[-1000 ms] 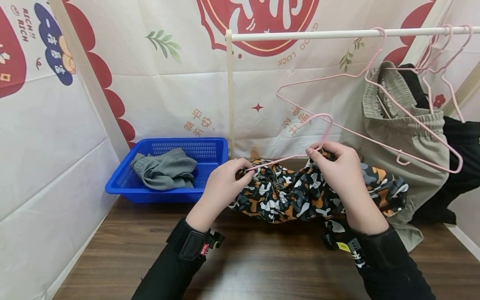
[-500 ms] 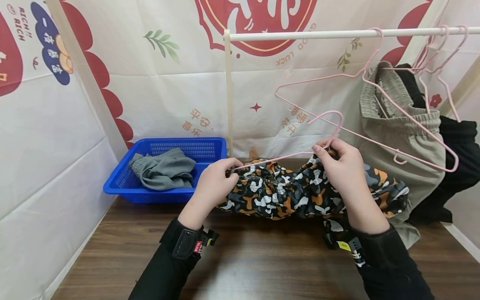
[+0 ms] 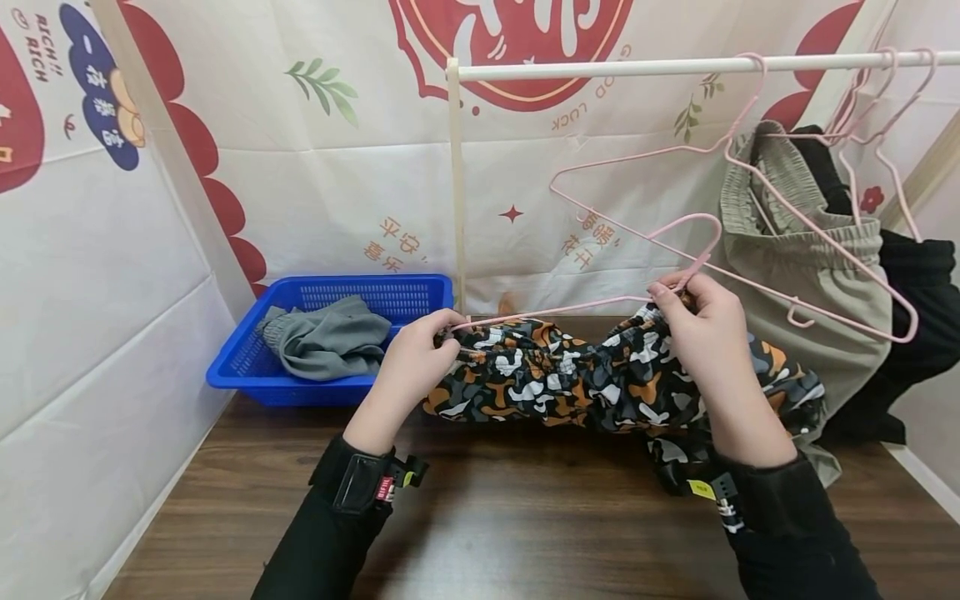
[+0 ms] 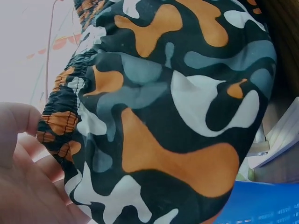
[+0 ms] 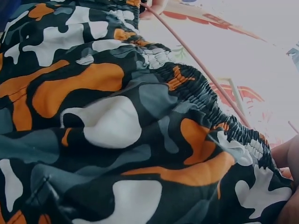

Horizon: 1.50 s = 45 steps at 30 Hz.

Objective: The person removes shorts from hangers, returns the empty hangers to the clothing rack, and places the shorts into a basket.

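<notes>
A pair of camouflage pants (image 3: 525,379) in black, orange, white and grey spreads between both hands above the floor. Its gathered elastic waistband (image 5: 191,88) faces away from me in the right wrist view. At the waistband's left end my left hand (image 3: 416,350) pinches the cloth, near the end of a pink hanger (image 3: 558,311). My right hand (image 3: 705,329) pinches the other side of the waistband together with the hanger close to its hook. Part of the hanger's right arm is hidden behind that hand and the cloth. In the left wrist view, the fingers (image 4: 21,154) touch the waistband edge.
A blue basket (image 3: 243,367) with a grey-green garment (image 3: 330,337) stands at the left. Behind my hands runs a white rail (image 3: 600,70), bearing a bare pink hanger (image 3: 637,164), beige pants (image 3: 806,275) and black pants (image 3: 926,275) on the right.
My left hand has moved left and my right hand right, so the waistband is stretched wider. The held hanger's hook has shifted right and slightly up.
</notes>
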Motion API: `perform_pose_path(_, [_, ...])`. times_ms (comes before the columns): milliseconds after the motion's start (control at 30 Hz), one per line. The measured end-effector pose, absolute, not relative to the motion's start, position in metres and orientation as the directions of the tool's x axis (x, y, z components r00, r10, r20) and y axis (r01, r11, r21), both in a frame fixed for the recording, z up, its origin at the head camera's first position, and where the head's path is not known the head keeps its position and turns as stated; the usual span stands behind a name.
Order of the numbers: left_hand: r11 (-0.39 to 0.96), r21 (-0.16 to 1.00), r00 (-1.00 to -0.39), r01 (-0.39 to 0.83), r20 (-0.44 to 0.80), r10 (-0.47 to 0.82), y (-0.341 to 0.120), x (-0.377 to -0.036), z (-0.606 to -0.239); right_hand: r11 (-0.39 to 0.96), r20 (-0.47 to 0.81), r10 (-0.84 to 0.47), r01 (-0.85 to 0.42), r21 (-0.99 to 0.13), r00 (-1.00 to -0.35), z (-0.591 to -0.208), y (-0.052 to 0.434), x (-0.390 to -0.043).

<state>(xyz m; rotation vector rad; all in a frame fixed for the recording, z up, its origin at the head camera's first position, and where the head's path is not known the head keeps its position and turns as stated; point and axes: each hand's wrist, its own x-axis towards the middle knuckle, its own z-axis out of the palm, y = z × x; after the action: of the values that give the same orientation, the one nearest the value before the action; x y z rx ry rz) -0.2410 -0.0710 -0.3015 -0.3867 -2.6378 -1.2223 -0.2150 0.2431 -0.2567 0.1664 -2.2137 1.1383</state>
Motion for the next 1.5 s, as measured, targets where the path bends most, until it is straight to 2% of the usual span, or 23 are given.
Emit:
perform_pose_path(267, [0.587,0.753,-0.953,0.299,0.271,0.139,-0.074,-0.242,-0.304,0.595,0.579,0.217,-0.363,-0.717,-0.786,-0.255,0.248,-0.216])
perform_pose_path(433, [0.589,0.756,-0.958,0.283,0.254,0.135,-0.074,-0.241,-0.304,0.535,0.563,0.237,-0.378,-0.756,-0.792,-0.252,0.251,-0.217])
perform_pose_path(600, [0.594,0.745,-0.951,0.305,0.274,0.145,-0.073,-0.240,-0.302,0.487,0.559,0.231,-0.403,-0.775,-0.796,-0.249,0.254,-0.217])
perform_pose_path(933, [0.564,0.731,-0.920,0.385,0.355,0.167,-0.075,-0.236,-0.291,0.505,0.559,0.200,-0.405,-0.762,-0.804,-0.243,0.252,-0.211])
perform_pose_path(1100, [0.574,0.687,-0.892,0.445,0.399,0.214,-0.075,-0.231,-0.283,0.519,0.578,0.175,-0.424,-0.742,-0.797,-0.243,0.249,-0.210])
perform_pose_path(1367, [0.631,0.513,-0.795,0.581,0.524,0.307,-0.071,-0.225,-0.277,0.558,0.621,0.114,-0.467,-0.686,-0.776,-0.242,0.245,-0.210])
perform_pose_path(1500, [0.624,0.499,-0.777,0.601,0.549,0.308,-0.070,-0.224,-0.277,0.579,0.610,0.092,-0.456,-0.676,-0.787,-0.241,0.243,-0.208])
